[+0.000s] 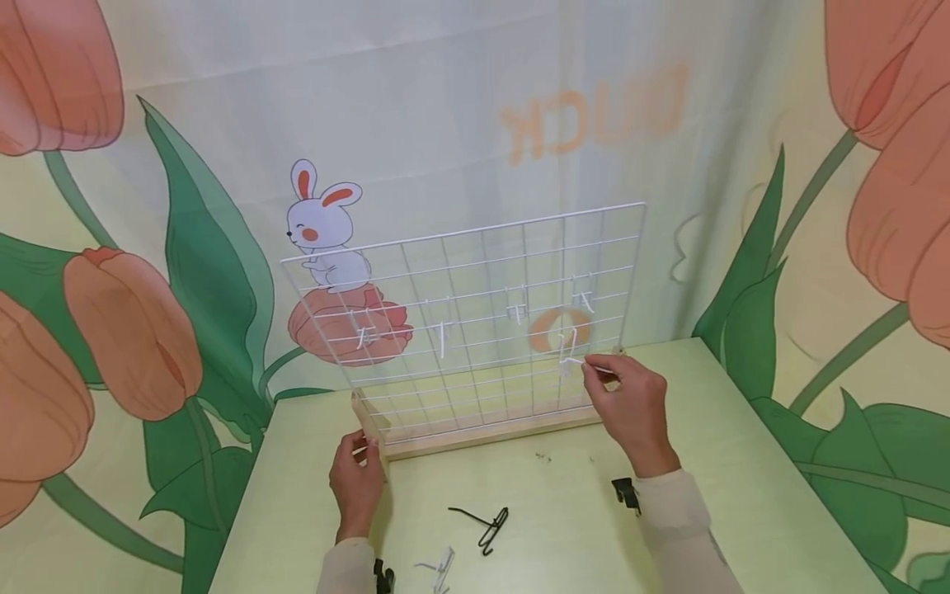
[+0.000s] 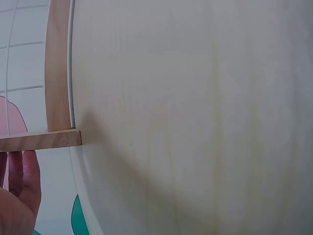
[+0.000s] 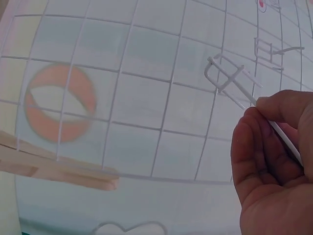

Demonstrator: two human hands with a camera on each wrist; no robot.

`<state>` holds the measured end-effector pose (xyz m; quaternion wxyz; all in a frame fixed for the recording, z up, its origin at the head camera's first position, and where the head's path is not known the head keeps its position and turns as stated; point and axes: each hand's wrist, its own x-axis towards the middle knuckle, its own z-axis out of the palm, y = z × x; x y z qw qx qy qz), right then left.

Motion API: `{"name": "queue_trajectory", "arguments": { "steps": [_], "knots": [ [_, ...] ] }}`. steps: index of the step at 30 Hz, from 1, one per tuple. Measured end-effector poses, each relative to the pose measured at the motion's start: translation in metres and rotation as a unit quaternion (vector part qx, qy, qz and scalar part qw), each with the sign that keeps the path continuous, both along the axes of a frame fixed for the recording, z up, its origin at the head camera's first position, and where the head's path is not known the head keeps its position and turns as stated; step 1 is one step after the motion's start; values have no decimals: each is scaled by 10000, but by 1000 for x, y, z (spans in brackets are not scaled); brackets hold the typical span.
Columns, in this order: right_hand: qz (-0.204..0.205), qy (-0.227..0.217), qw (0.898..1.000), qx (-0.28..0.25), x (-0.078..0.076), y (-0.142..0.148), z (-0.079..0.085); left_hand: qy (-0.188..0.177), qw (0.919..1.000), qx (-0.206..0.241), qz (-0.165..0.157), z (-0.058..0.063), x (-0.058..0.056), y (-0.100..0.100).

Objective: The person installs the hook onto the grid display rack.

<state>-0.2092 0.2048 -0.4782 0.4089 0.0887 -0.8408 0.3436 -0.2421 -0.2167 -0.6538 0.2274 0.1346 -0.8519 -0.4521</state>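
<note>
A white wire grid panel [image 1: 482, 280] stands upright in a wooden stand [image 1: 482, 435]. My right hand [image 1: 631, 404] pinches the long prong of a white wire hook [image 3: 236, 78] between thumb and fingers. The hook's looped frame points at the grid's lower right and overlaps its wires in the right wrist view. At the stand's left end, my left hand [image 1: 358, 478] holds the wooden foot [image 2: 39, 140], its fingertips partly hidden by the wood. Several white hooks hang across the grid's middle, among them a left one [image 1: 364, 335] and a right one [image 1: 585, 299].
On the table [image 1: 564, 536] in front of the stand lie a black wire hook [image 1: 496, 528] and a white hook [image 1: 443, 569]. Tiny bits [image 1: 543, 457] lie near the stand. A printed curtain [image 1: 445, 99] hangs close behind the grid.
</note>
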Motion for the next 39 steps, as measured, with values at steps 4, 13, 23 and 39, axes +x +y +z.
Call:
{"name": "queue_trajectory", "arguments": {
  "steps": [4, 13, 23, 39],
  "knots": [
    [99, 216, 9997, -38, -5, -7, 5, 18, 10000, -7, -7, 0, 0, 0],
    [-12, 481, 9988, -59, -17, -21, 10, -43, 10000, 40, -53, 5, 2, 2],
    [-386, 448, 9982, 95, -25, -30, 4, 26, 10000, 61, -43, 4, 2, 0],
    [-558, 568, 9967, -168, -27, -45, -4, -52, 9999, 85, -68, 3, 1, -1]
  ]
}}
